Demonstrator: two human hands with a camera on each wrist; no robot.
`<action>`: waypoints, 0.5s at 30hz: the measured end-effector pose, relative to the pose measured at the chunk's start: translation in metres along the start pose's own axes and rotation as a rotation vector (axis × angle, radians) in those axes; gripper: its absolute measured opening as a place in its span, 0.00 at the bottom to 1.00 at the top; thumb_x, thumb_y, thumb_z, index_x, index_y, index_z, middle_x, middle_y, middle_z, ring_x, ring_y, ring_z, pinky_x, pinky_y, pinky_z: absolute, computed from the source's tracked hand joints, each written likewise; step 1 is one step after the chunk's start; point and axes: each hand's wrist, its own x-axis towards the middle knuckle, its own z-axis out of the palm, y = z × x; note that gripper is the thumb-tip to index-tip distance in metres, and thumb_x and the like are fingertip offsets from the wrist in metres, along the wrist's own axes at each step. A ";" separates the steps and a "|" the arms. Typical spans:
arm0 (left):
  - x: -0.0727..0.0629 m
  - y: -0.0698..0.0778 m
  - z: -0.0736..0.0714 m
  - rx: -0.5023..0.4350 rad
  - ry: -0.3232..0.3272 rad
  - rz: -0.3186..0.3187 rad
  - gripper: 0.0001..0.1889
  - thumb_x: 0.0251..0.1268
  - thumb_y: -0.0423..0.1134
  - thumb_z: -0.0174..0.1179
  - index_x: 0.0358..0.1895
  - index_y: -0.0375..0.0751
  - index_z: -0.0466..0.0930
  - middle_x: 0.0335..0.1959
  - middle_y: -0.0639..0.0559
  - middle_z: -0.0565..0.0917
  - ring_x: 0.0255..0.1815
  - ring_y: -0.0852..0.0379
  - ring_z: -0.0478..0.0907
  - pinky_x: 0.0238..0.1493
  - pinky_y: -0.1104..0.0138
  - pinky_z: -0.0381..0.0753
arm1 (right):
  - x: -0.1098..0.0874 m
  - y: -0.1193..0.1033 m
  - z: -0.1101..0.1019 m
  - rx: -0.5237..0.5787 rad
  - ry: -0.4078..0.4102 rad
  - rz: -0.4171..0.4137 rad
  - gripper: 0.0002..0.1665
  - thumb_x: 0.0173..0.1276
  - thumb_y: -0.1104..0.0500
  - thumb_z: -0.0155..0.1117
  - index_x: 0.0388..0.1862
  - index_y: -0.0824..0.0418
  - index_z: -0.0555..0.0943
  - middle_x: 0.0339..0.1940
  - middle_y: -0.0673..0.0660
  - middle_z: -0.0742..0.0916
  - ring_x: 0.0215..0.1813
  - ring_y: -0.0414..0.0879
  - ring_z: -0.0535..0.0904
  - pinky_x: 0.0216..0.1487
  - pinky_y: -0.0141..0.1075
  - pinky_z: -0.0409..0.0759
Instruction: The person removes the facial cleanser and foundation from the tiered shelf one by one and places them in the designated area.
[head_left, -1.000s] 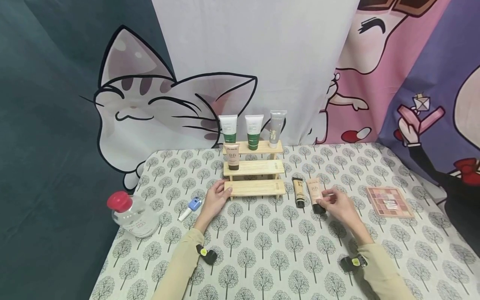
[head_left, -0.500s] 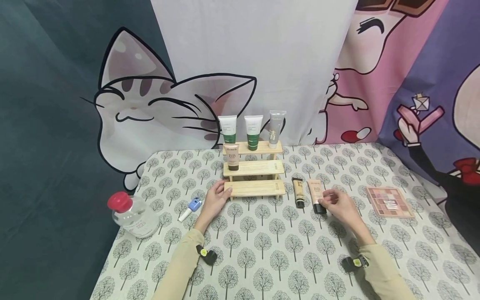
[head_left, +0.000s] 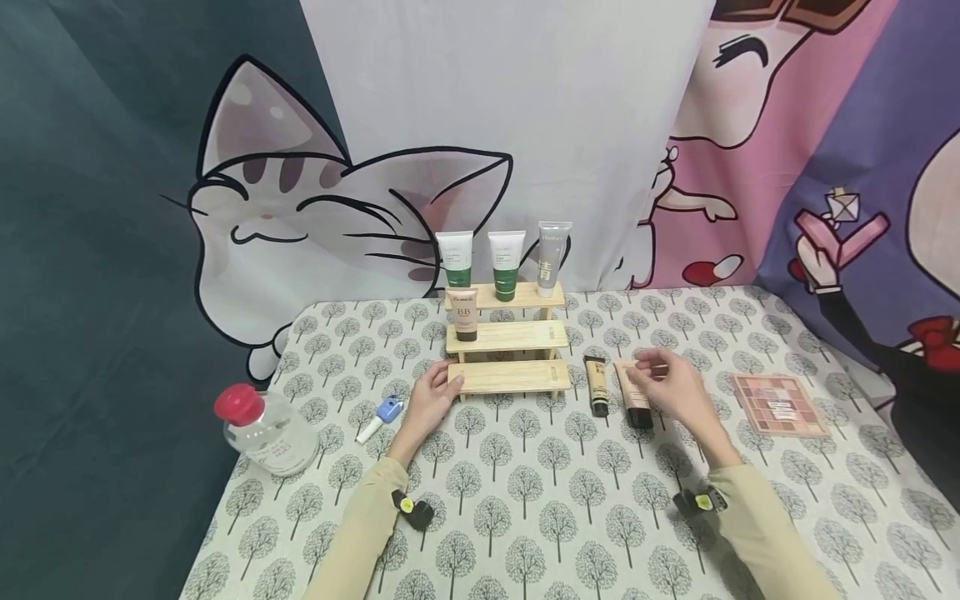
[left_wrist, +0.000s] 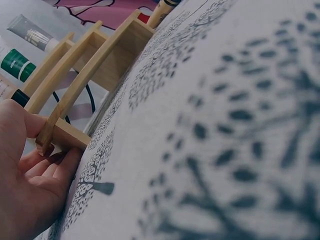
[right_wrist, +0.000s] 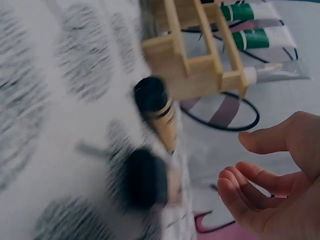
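Observation:
My left hand (head_left: 432, 400) grips the left end of the lowest step of a three-step wooden display rack (head_left: 513, 377). In the left wrist view the thumb is on the step's edge, with the fingers curled beneath. My right hand (head_left: 673, 387) hovers by the upper end of a pinkish BB cream tube (head_left: 632, 398) with a black cap, lying on the cloth. Nothing is between its loosely bent fingers in the right wrist view, where the tube's black cap (right_wrist: 145, 179) is blurred. A gold tube with a black cap (head_left: 597, 385) lies just left of the BB cream.
Two white-green tubes (head_left: 506, 265) and a grey tube (head_left: 552, 258) stand on the top step. Another BB cream tube (head_left: 466, 315) stands on the middle step. An eyeshadow palette (head_left: 780, 404) lies right; a blue-white item (head_left: 381, 418) and a red-capped bottle (head_left: 270, 433) are left.
My right hand has let go of the BB cream tube near its cap and shifted up toward the tube's far end. The left hand stays on the rack.

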 end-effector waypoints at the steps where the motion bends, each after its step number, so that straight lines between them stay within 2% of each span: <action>1: 0.000 0.000 0.000 0.003 0.003 0.002 0.24 0.72 0.36 0.61 0.68 0.35 0.71 0.66 0.30 0.77 0.66 0.36 0.78 0.68 0.55 0.80 | 0.004 -0.005 0.001 0.016 0.000 -0.003 0.23 0.70 0.57 0.68 0.58 0.70 0.79 0.49 0.69 0.87 0.51 0.64 0.86 0.52 0.41 0.90; 6: 0.000 -0.001 -0.001 -0.004 0.004 0.004 0.25 0.72 0.36 0.61 0.69 0.35 0.71 0.66 0.29 0.76 0.66 0.36 0.77 0.68 0.55 0.80 | 0.022 -0.034 0.012 0.099 0.009 -0.059 0.21 0.70 0.62 0.68 0.58 0.72 0.78 0.50 0.71 0.87 0.52 0.63 0.85 0.58 0.45 0.88; 8: 0.000 -0.002 -0.001 -0.007 0.003 0.006 0.25 0.72 0.36 0.61 0.69 0.34 0.71 0.66 0.29 0.76 0.66 0.36 0.78 0.68 0.55 0.80 | 0.029 -0.047 0.018 0.139 0.000 -0.081 0.22 0.70 0.63 0.68 0.58 0.72 0.78 0.51 0.72 0.86 0.52 0.63 0.85 0.60 0.54 0.86; 15: 0.000 -0.001 -0.001 -0.015 0.004 0.011 0.25 0.72 0.36 0.61 0.69 0.34 0.71 0.66 0.29 0.77 0.66 0.36 0.78 0.68 0.55 0.80 | 0.050 -0.084 0.039 0.287 -0.033 -0.130 0.23 0.68 0.63 0.70 0.58 0.72 0.78 0.53 0.70 0.86 0.54 0.61 0.85 0.60 0.46 0.87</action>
